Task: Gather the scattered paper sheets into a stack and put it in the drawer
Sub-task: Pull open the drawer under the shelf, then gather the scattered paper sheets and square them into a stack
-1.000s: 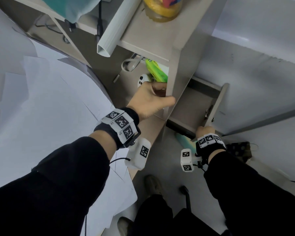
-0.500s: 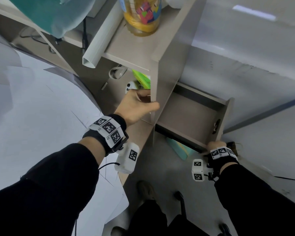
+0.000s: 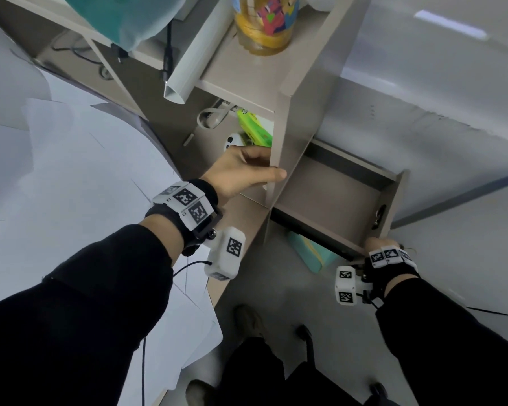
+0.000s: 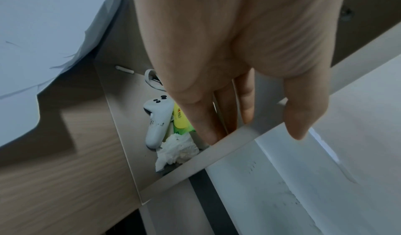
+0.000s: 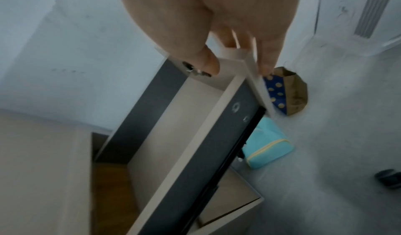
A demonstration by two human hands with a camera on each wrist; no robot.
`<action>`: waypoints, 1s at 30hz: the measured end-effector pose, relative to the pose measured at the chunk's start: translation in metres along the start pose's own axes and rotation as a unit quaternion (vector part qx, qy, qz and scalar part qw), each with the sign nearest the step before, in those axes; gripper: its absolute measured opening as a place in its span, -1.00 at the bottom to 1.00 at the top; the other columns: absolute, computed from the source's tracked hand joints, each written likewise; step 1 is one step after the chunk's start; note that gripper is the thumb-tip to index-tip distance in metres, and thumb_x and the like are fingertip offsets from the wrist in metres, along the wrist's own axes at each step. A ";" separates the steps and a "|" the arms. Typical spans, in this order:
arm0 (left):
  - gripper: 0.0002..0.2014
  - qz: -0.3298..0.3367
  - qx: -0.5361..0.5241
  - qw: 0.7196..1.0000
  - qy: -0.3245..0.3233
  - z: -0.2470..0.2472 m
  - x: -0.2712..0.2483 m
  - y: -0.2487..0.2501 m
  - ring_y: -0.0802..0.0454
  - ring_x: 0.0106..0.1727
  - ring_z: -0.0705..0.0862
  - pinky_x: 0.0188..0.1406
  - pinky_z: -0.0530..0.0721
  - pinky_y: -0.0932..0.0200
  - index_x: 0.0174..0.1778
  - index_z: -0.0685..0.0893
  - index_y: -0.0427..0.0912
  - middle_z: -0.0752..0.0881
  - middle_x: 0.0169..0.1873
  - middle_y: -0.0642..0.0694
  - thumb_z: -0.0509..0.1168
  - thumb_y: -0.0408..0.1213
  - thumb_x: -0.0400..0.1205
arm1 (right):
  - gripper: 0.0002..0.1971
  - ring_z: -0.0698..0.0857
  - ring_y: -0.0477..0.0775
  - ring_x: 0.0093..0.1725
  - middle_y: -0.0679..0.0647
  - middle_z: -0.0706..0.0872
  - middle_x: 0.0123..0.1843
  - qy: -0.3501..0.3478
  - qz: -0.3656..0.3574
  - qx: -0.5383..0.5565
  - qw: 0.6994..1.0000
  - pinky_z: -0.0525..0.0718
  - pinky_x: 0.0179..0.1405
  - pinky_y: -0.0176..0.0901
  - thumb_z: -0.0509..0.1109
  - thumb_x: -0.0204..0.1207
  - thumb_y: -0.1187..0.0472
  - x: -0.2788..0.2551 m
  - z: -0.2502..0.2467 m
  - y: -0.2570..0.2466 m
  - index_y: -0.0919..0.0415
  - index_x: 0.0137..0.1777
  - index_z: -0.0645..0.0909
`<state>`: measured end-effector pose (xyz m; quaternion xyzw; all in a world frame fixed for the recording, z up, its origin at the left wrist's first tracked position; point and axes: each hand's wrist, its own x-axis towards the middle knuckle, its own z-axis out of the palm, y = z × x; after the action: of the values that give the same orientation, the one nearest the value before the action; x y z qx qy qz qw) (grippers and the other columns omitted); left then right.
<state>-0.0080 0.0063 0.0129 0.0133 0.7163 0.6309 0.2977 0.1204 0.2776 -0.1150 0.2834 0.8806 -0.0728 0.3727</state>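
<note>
Several white paper sheets [image 3: 71, 186] lie scattered and overlapping on the desk at the left; their edge [image 4: 43, 32] also shows in the left wrist view. The drawer [image 3: 329, 200] stands pulled out to the right of the shelf unit, its inside [image 5: 173, 132] bare. My right hand [image 3: 379, 246] grips the top edge of the drawer front [image 5: 256, 84], thumb inside and fingers outside [image 5: 238, 63]. My left hand [image 3: 264, 168] holds the shelf unit's upright side panel [image 4: 217, 152], thumb [image 4: 297, 127] on the near face and fingers curled behind it.
In the shelf cubby lie a white controller [image 4: 156, 118], a green packet [image 3: 254, 130] and a crumpled tissue [image 4: 178, 151]. A jar [image 3: 264, 22] stands on the shelf top. A teal pouch [image 5: 266, 146] and a brown paper bag [image 5: 295, 92] sit on the floor under the drawer.
The right hand has drawn the drawer front out toward me, so the drawer stands wider. The left hand has kept its hold on the side panel.
</note>
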 end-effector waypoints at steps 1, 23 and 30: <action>-0.64 -0.004 -0.004 1.000 -0.004 -0.001 -0.001 0.001 -0.07 0.24 0.77 0.38 0.69 0.04 0.30 0.74 -0.33 0.81 0.22 -0.25 0.49 -0.51 0.57 | -0.72 0.70 0.29 0.25 0.29 0.72 0.19 0.017 0.005 0.014 1.000 0.74 0.13 0.08 0.46 0.50 0.19 -0.001 -0.001 -0.006 0.27 0.17 0.66; -0.91 -0.028 -0.066 0.937 0.343 -0.159 -0.159 -0.067 -0.03 -0.13 0.78 -0.03 0.80 0.06 -0.04 0.71 -0.25 0.82 -0.12 -0.16 0.30 -0.46 0.68 | -0.81 0.75 0.07 -0.40 0.12 0.68 -0.37 0.008 -0.176 0.487 0.855 0.77 -0.32 -0.05 0.33 0.52 0.30 -0.132 0.009 -0.252 0.12 -0.33 0.55; -0.59 -0.151 -0.131 0.818 0.539 -0.224 -0.228 -0.164 -0.21 0.19 0.75 0.32 0.71 -0.16 0.20 0.72 -0.16 0.77 0.08 -0.13 0.47 -0.20 0.43 | -0.20 0.72 0.21 0.18 0.16 0.67 0.23 0.098 -0.208 0.319 0.920 0.70 0.20 0.09 0.48 0.09 -0.15 -0.111 0.024 -0.316 0.22 0.34 0.54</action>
<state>0.1393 -0.3176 -0.0374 -0.4761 0.6657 0.5728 -0.0457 0.0227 -0.0419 -0.0810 0.2034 0.8819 -0.3973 0.1515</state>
